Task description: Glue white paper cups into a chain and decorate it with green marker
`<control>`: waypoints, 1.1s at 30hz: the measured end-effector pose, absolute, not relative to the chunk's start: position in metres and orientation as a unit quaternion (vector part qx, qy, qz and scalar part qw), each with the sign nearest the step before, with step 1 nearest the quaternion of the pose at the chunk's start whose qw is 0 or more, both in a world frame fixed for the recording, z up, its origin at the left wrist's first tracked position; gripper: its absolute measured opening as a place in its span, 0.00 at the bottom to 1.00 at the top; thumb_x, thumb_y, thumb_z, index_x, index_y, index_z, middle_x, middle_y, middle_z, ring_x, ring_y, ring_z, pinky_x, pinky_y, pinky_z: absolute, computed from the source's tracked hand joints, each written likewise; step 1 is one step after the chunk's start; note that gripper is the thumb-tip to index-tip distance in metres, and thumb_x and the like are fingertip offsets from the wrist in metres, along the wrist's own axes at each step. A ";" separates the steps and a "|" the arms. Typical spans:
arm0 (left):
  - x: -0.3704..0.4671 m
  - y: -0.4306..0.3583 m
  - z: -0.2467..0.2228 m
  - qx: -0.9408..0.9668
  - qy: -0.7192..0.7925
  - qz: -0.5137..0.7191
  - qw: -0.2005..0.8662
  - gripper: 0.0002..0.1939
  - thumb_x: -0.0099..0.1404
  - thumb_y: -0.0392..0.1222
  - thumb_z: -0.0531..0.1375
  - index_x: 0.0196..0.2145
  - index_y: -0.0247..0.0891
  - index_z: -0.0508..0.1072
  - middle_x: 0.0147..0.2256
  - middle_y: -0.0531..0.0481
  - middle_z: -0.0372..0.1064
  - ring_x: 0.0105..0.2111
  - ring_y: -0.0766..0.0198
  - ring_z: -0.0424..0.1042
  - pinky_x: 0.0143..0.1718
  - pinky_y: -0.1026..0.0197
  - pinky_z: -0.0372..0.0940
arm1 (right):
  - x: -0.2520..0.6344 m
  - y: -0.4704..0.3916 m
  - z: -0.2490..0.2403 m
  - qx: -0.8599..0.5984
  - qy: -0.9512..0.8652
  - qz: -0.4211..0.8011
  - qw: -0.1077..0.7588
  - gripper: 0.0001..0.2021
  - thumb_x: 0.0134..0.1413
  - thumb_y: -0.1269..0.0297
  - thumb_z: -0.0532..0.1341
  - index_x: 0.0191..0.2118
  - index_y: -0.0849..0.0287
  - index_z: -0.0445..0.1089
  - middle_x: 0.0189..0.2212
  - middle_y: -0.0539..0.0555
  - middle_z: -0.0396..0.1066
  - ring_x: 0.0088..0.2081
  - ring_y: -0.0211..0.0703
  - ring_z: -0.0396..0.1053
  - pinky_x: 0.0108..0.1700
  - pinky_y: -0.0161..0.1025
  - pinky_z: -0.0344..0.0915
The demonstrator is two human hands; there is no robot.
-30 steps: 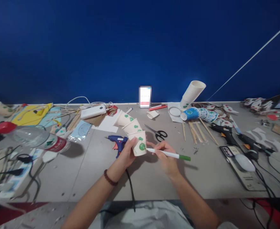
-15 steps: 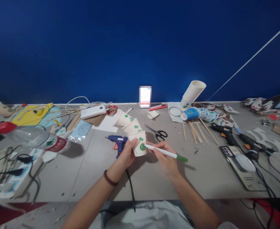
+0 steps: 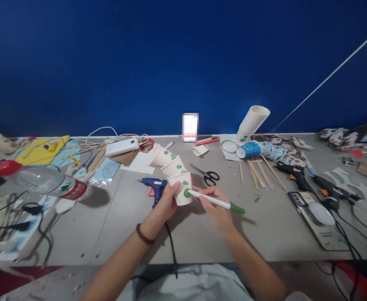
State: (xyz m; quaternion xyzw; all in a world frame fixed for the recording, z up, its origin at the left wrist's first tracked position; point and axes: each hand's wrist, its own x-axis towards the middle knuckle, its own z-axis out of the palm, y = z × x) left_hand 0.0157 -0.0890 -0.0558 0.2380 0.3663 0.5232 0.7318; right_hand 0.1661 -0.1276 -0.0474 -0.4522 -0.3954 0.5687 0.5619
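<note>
My left hand [image 3: 168, 201] grips the nearest paper cup [image 3: 182, 192] of a curved row of white cups with green spots; two more cups [image 3: 172, 166] extend from it toward the back left. Between the fingers of my right hand [image 3: 215, 205] is a white marker [image 3: 214, 200] with a green end. Its tip touches the large green spot on the nearest cup. Just left of my left hand lies a blue glue gun [image 3: 153, 188], partly hidden by that hand. Black scissors [image 3: 208, 176] rest on the table behind my right hand.
A plastic bottle [image 3: 42, 180] and a power strip [image 3: 29, 228] are on the left. Stacked paper cups [image 3: 252, 123], blue cups [image 3: 250, 149] and wooden sticks [image 3: 256, 173] stand or lie at the back right. A phone [image 3: 319, 234] and black glue guns [image 3: 330, 188] lie on the right.
The marker has shifted very slightly, its green end a touch lower and to the left, with its tip still on the green spot. My left hand and the cups have hardly moved.
</note>
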 end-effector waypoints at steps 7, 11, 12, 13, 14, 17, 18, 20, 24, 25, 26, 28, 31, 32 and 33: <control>0.016 -0.090 -0.052 0.236 0.370 0.513 0.738 0.32 0.46 0.55 0.71 0.44 0.31 0.75 0.42 0.39 0.77 0.40 0.51 0.76 0.43 0.54 0.69 | 0.165 -0.127 -0.046 -0.444 -0.378 0.567 0.582 0.08 0.49 0.60 0.68 0.29 0.55 0.69 0.32 0.53 0.82 0.46 0.50 0.78 0.47 0.42 0.74; 0.016 -0.090 -0.052 0.240 0.370 0.512 0.737 0.33 0.46 0.56 0.71 0.44 0.30 0.75 0.42 0.37 0.77 0.41 0.49 0.76 0.43 0.53 0.69 | 0.165 -0.126 -0.045 -0.447 -0.370 0.569 0.583 0.10 0.46 0.59 0.69 0.28 0.56 0.69 0.34 0.54 0.82 0.40 0.47 0.80 0.45 0.41 0.75; 0.016 -0.090 -0.052 0.241 0.369 0.513 0.736 0.33 0.46 0.56 0.71 0.44 0.30 0.75 0.42 0.37 0.77 0.41 0.48 0.76 0.43 0.53 0.69 | 0.165 -0.126 -0.045 -0.450 -0.369 0.569 0.581 0.10 0.46 0.59 0.69 0.28 0.56 0.69 0.35 0.54 0.82 0.39 0.46 0.80 0.45 0.41 0.75; 0.016 -0.090 -0.052 0.242 0.367 0.514 0.736 0.33 0.47 0.56 0.71 0.44 0.29 0.75 0.42 0.37 0.77 0.41 0.48 0.76 0.43 0.53 0.69 | 0.165 -0.126 -0.045 -0.453 -0.370 0.568 0.579 0.10 0.46 0.58 0.69 0.28 0.55 0.69 0.36 0.54 0.82 0.38 0.45 0.80 0.45 0.41 0.75; 0.016 -0.090 -0.052 0.243 0.366 0.514 0.736 0.32 0.47 0.56 0.71 0.44 0.29 0.75 0.41 0.37 0.77 0.41 0.49 0.76 0.42 0.53 0.69 | 0.165 -0.126 -0.044 -0.456 -0.372 0.567 0.577 0.10 0.46 0.58 0.69 0.28 0.55 0.69 0.36 0.54 0.82 0.38 0.45 0.80 0.44 0.41 0.75; 0.016 -0.090 -0.052 0.246 0.366 0.517 0.734 0.32 0.47 0.56 0.71 0.43 0.30 0.75 0.40 0.38 0.77 0.39 0.50 0.76 0.42 0.54 0.69 | 0.166 -0.127 -0.044 -0.456 -0.375 0.565 0.577 0.09 0.47 0.59 0.68 0.28 0.55 0.69 0.36 0.55 0.82 0.38 0.45 0.80 0.44 0.42 0.75; 0.016 -0.090 -0.052 0.247 0.367 0.517 0.733 0.31 0.47 0.56 0.71 0.43 0.30 0.75 0.39 0.39 0.77 0.39 0.51 0.76 0.42 0.54 0.69 | 0.166 -0.127 -0.045 -0.454 -0.374 0.565 0.579 0.08 0.48 0.60 0.68 0.28 0.55 0.69 0.36 0.55 0.82 0.38 0.45 0.80 0.44 0.43 0.75; 0.016 -0.090 -0.051 0.248 0.368 0.519 0.731 0.30 0.47 0.55 0.71 0.43 0.31 0.75 0.38 0.40 0.77 0.38 0.52 0.76 0.42 0.54 0.69 | 0.166 -0.127 -0.045 -0.454 -0.373 0.564 0.581 0.08 0.48 0.60 0.68 0.28 0.56 0.69 0.35 0.55 0.82 0.38 0.45 0.80 0.44 0.43 0.75; 0.016 -0.090 -0.051 0.250 0.367 0.520 0.730 0.30 0.47 0.56 0.71 0.42 0.31 0.76 0.36 0.41 0.77 0.36 0.54 0.76 0.41 0.55 0.69 | 0.166 -0.127 -0.048 -0.454 -0.381 0.554 0.584 0.07 0.48 0.61 0.67 0.28 0.56 0.69 0.31 0.53 0.81 0.39 0.47 0.80 0.44 0.43 0.75; 0.016 -0.090 -0.051 0.250 0.366 0.519 0.730 0.30 0.47 0.56 0.71 0.42 0.31 0.76 0.36 0.41 0.77 0.36 0.54 0.76 0.41 0.55 0.69 | 0.166 -0.127 -0.048 -0.454 -0.382 0.552 0.586 0.07 0.49 0.62 0.67 0.28 0.56 0.69 0.31 0.53 0.81 0.39 0.46 0.80 0.44 0.43 0.75; 0.016 -0.090 -0.051 0.251 0.366 0.518 0.732 0.30 0.47 0.57 0.71 0.42 0.31 0.76 0.36 0.41 0.77 0.35 0.55 0.76 0.41 0.55 0.69 | 0.166 -0.127 -0.049 -0.454 -0.382 0.551 0.587 0.06 0.49 0.62 0.67 0.28 0.56 0.69 0.31 0.53 0.81 0.38 0.45 0.80 0.43 0.42 0.74; 0.016 -0.090 -0.051 0.251 0.364 0.513 0.736 0.30 0.47 0.57 0.71 0.42 0.32 0.77 0.37 0.41 0.78 0.35 0.55 0.76 0.40 0.55 0.70 | 0.166 -0.127 -0.050 -0.456 -0.381 0.550 0.587 0.06 0.49 0.63 0.67 0.28 0.56 0.69 0.32 0.53 0.81 0.36 0.44 0.80 0.41 0.41 0.74; 0.015 -0.090 -0.051 0.248 0.361 0.510 0.740 0.30 0.47 0.57 0.71 0.42 0.32 0.76 0.38 0.41 0.77 0.36 0.54 0.76 0.41 0.54 0.69 | 0.166 -0.126 -0.050 -0.455 -0.381 0.547 0.591 0.06 0.48 0.63 0.67 0.28 0.56 0.68 0.31 0.53 0.81 0.34 0.44 0.79 0.40 0.41 0.74; 0.016 -0.090 -0.050 0.246 0.361 0.513 0.739 0.30 0.47 0.56 0.71 0.42 0.31 0.76 0.38 0.41 0.77 0.37 0.54 0.76 0.41 0.55 0.69 | 0.166 -0.126 -0.050 -0.452 -0.382 0.546 0.593 0.06 0.48 0.63 0.67 0.28 0.56 0.68 0.30 0.52 0.80 0.34 0.44 0.79 0.41 0.42 0.75; 0.016 -0.090 -0.050 0.244 0.360 0.515 0.739 0.30 0.47 0.56 0.71 0.42 0.31 0.76 0.38 0.41 0.77 0.37 0.54 0.76 0.41 0.55 0.69 | 0.166 -0.126 -0.050 -0.449 -0.383 0.545 0.595 0.06 0.48 0.63 0.66 0.27 0.55 0.68 0.29 0.51 0.80 0.34 0.44 0.79 0.41 0.42 0.75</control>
